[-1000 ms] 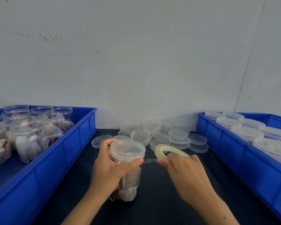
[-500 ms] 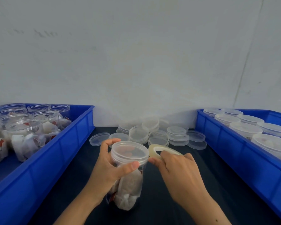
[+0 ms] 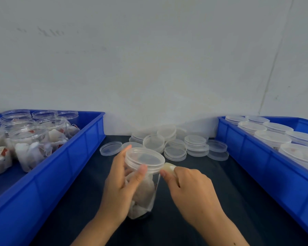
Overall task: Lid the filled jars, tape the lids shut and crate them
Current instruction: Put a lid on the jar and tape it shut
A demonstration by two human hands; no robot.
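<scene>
Jar [image 3: 142, 189] gripped, tape roll [image 3: 168, 167] mostly hidden

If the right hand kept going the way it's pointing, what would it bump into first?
Probably the lid of the jar held by the left hand; the right hand and its tape roll already sit beside it.

A dark desk [image 3: 212, 192] fills the lower centre of the frame. Behind it a pale grey wall [image 3: 149, 59] covers the upper half, with a thin crack [image 3: 272, 64] at upper right.

Dark table [image 3: 212, 201] w/ crates [image 3: 64, 174], lids [image 3: 176, 148]
</scene>
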